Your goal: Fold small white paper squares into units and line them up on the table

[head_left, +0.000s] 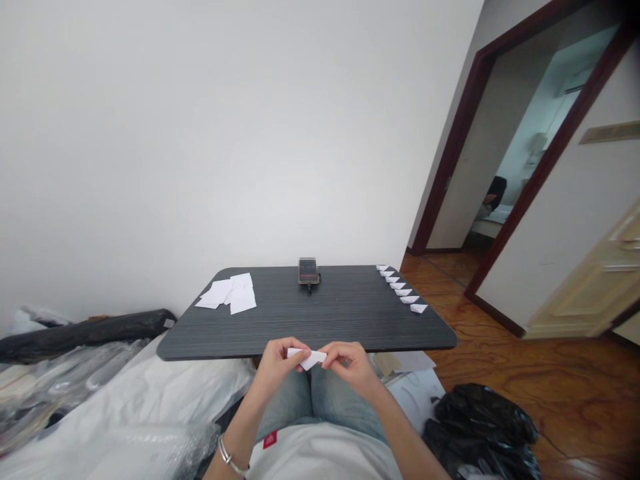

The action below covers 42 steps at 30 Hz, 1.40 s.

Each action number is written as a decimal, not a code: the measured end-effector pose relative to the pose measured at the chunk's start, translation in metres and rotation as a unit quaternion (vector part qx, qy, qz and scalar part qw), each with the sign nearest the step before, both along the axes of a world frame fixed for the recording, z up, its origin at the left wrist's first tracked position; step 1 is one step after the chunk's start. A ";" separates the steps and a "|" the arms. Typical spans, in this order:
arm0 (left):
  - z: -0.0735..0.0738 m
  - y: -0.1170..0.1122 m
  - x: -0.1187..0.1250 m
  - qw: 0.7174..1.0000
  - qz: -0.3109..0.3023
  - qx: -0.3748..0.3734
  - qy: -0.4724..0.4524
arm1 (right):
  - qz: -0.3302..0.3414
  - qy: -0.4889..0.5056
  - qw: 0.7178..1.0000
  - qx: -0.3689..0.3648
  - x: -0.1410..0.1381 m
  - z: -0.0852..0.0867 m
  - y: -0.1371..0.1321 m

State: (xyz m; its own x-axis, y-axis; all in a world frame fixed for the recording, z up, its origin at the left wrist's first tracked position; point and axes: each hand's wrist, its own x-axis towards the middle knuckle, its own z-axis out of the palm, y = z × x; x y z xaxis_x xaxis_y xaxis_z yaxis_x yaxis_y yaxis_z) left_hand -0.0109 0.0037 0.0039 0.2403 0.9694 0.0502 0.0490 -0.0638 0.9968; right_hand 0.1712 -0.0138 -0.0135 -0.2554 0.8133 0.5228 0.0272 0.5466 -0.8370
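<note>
The left hand and right hand pinch opposite ends of a folded white paper, near the bench; similar folded papers line its right side.

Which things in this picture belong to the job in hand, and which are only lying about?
Seem part of the job:
small white paper piece, pinched by left hand and right hand
loose white paper sheets
row of folded white paper pieces
dark wood-grain tabletop

Apparently just lying about:
long black plastic-wrapped roll
clear bubble wrap
shiny black plastic bag
dark rectangular device, use unclear
</note>
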 end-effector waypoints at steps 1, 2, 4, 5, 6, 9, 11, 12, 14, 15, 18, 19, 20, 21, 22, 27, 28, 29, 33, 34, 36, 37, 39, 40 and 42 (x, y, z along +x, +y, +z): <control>0.001 0.000 0.000 1.000 0.009 0.005 -0.001 | 0.009 0.012 1.000 -0.008 0.001 0.002 0.000; 0.001 0.000 0.000 1.000 0.018 0.010 0.000 | 0.013 0.033 0.999 -0.028 0.002 0.003 -0.001; 0.001 0.000 0.000 0.999 0.029 0.023 0.010 | 0.010 0.073 0.994 -0.082 0.002 0.004 -0.002; 0.001 -0.001 0.001 0.999 0.032 0.032 0.019 | 0.004 0.081 0.991 -0.108 0.001 0.004 -0.002; 0.001 -0.002 0.002 0.998 0.035 0.042 0.030 | -0.005 0.078 0.989 -0.127 0.000 0.004 -0.002; 0.001 -0.006 0.005 0.993 0.045 0.077 0.070 | -0.035 0.022 0.990 -0.135 -0.005 0.001 -0.001; 0.001 -0.008 0.006 0.989 0.059 0.099 0.092 | -0.051 0.000 0.991 -0.127 -0.007 -0.001 0.000; 0.001 -0.008 0.007 0.987 0.065 0.106 0.098 | -0.054 0.001 0.990 -0.129 -0.008 -0.002 0.001; 0.000 -0.009 0.008 0.986 0.072 0.107 0.103 | -0.053 0.022 0.987 -0.149 -0.009 -0.004 0.002; -0.001 -0.008 0.009 0.987 0.072 0.103 0.102 | -0.049 0.032 0.985 -0.161 -0.010 -0.005 0.003; -0.003 -0.006 0.010 0.990 0.063 0.087 0.089 | -0.046 0.050 0.981 -0.180 -0.009 -0.008 0.004; -0.004 -0.005 0.010 0.992 0.058 0.081 0.076 | -0.051 0.051 0.981 -0.179 -0.009 -0.008 0.004; -0.005 -0.004 0.010 0.994 0.052 0.074 0.057 | -0.060 0.049 0.982 -0.174 -0.009 -0.008 0.004; -0.006 -0.003 0.009 0.996 0.047 0.064 0.033 | -0.071 0.046 0.982 -0.167 -0.009 -0.008 0.003; -0.006 -0.002 0.009 0.998 0.043 0.053 0.008 | -0.084 0.044 0.983 -0.160 -0.009 -0.006 0.002; -0.006 0.001 0.004 0.998 0.031 0.006 -0.055 | -0.113 0.044 0.984 -0.131 -0.009 0.001 -0.003; -0.006 0.001 0.003 0.998 0.030 0.004 -0.056 | -0.112 0.044 0.984 -0.130 -0.009 0.001 -0.003; -0.006 0.001 0.003 0.998 0.030 0.003 -0.056 | -0.111 0.046 0.984 -0.133 -0.009 0.001 -0.003; -0.008 0.000 0.005 0.998 0.028 0.009 -0.048 | -0.084 0.069 0.979 -0.173 -0.009 -0.003 0.001; -0.008 -0.001 0.006 0.999 0.027 0.011 -0.046 | -0.074 0.075 0.977 -0.184 -0.009 -0.005 0.002; -0.008 -0.003 0.009 0.999 0.022 0.017 -0.045 | -0.061 0.084 0.974 -0.200 -0.010 -0.008 0.005; -0.008 -0.004 0.010 0.999 0.020 0.020 -0.045 | -0.057 0.086 0.973 -0.205 -0.011 -0.009 0.005; -0.007 -0.005 0.013 0.999 0.019 0.022 -0.046 | -0.057 0.082 0.974 -0.205 -0.011 -0.010 0.006; -0.006 -0.006 0.013 0.999 0.019 0.020 -0.046 | -0.060 0.076 0.975 -0.201 -0.012 -0.010 0.006; -0.005 -0.006 0.014 0.998 0.023 0.015 -0.054 | -0.071 0.059 0.978 -0.189 -0.012 -0.010 0.005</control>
State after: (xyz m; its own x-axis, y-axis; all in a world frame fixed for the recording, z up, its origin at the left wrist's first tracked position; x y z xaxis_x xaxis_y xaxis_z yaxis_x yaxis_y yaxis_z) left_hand 0.0033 -0.0024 -0.0015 0.1867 0.9771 0.1020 -0.0553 -0.0932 0.9941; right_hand 0.1593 -0.0093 -0.0231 -0.0815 0.9770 0.1973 -0.0288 0.1955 -0.9803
